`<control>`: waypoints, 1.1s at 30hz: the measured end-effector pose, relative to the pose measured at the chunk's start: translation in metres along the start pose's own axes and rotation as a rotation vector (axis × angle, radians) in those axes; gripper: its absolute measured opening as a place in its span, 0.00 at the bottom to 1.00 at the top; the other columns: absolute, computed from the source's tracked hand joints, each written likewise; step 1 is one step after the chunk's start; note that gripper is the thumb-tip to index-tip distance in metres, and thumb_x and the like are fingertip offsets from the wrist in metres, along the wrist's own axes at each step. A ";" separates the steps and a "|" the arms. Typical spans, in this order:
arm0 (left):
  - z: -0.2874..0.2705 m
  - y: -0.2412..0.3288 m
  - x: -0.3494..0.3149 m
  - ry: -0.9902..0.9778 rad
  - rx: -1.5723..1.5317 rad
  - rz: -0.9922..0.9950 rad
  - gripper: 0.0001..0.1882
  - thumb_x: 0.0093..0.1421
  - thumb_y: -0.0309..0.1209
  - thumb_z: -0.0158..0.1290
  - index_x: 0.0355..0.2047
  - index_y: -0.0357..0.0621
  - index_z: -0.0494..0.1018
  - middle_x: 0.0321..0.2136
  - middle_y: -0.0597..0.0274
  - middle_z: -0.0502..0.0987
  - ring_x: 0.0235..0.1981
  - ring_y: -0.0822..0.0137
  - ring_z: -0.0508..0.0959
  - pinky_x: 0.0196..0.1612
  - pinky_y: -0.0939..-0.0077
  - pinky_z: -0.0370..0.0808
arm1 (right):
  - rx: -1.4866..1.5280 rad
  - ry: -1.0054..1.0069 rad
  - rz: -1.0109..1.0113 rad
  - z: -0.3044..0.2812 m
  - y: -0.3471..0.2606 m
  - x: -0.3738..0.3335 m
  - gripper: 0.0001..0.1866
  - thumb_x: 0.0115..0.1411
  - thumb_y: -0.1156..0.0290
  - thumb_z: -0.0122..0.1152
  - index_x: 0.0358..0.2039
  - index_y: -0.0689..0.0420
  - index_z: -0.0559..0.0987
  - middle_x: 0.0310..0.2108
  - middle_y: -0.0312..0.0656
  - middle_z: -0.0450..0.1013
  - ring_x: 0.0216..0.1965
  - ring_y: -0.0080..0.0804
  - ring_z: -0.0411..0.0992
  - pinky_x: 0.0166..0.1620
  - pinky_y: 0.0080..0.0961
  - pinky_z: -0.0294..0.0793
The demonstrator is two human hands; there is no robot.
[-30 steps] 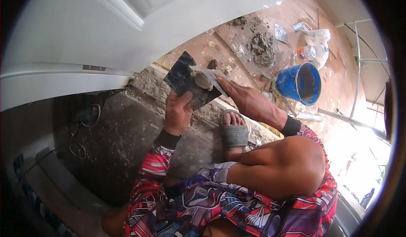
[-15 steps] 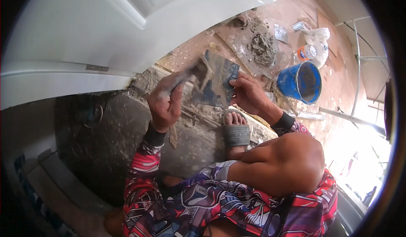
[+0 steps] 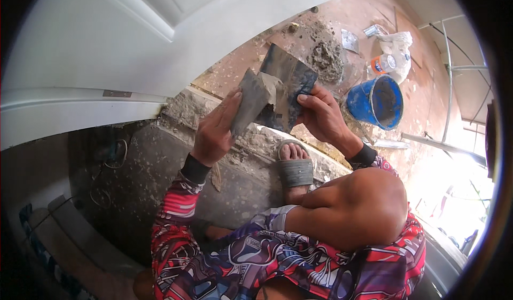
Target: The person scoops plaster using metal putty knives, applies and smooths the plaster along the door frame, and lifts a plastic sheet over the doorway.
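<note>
Above a rough, crusty ledge [image 3: 184, 103] in the head view, 2 flat plates are held close together with a lump of wet mortar [image 3: 273, 89] between them. The left hand [image 3: 215, 134] grasps the grey plate [image 3: 249, 107] by its left edge and holds it tilted, its far corner near the middle of the other plate. The right hand [image 3: 325, 117] grips the dark plate [image 3: 291, 69] at its right edge, the thumb pressing on the smeared upper face. The mortar touches both plates; whether their edges meet underneath it, I cannot tell. Just below the plates, a foot in a grey sandal [image 3: 295, 172] rests near the ledge, and a bent knee [image 3: 368, 206] rises to its right. Beyond the right hand, a blue bucket [image 3: 359, 102] leans on the pinkish floor [image 3: 371, 3], its mouth turned to the right. Behind the bucket are a clear bottle with an orange label [image 3: 383, 64] and a white bag [image 3: 398, 44], side by side. Farther left lie a heap of mortar [image 3: 327, 59] and a small shiny sheet [image 3: 350, 41]. A white door [image 3: 219, 35] fills the upper left, with 1 metal hinge [image 3: 117, 93] on its edge.
</note>
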State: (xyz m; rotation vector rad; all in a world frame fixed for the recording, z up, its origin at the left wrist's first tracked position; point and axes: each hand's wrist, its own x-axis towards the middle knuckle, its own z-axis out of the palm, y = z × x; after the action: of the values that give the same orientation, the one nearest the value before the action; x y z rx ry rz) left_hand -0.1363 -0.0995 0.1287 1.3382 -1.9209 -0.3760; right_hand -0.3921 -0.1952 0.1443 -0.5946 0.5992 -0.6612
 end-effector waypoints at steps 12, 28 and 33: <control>0.016 -0.015 -0.046 0.036 -0.191 -0.634 0.05 0.59 0.24 0.50 0.30 0.34 0.73 0.25 0.57 0.77 0.25 0.64 0.76 0.28 0.71 0.70 | -0.106 0.015 -0.017 -0.012 -0.012 0.010 0.11 0.63 0.74 0.52 0.45 0.64 0.71 0.37 0.43 0.75 0.34 0.30 0.78 0.35 0.28 0.83; 0.022 0.036 0.009 0.372 -1.622 -0.931 0.08 0.64 0.21 0.45 0.42 0.34 0.72 0.40 0.54 0.79 0.43 0.61 0.80 0.48 0.66 0.79 | -1.342 -0.174 -0.338 0.009 -0.006 0.003 0.06 0.62 0.74 0.51 0.36 0.64 0.70 0.20 0.56 0.68 0.25 0.59 0.67 0.28 0.45 0.65; 0.007 0.027 0.005 0.468 -1.526 -0.882 0.08 0.64 0.24 0.47 0.41 0.36 0.72 0.41 0.55 0.78 0.42 0.62 0.80 0.47 0.69 0.79 | -1.541 -0.337 -0.201 0.023 -0.004 0.002 0.14 0.61 0.74 0.49 0.47 0.62 0.65 0.23 0.59 0.70 0.29 0.57 0.73 0.32 0.48 0.69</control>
State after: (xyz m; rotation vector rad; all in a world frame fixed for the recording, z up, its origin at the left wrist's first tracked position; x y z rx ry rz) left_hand -0.1603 -0.0941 0.1427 0.8747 -0.1941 -1.4063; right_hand -0.3773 -0.1922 0.1621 -2.1710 0.6571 -0.1449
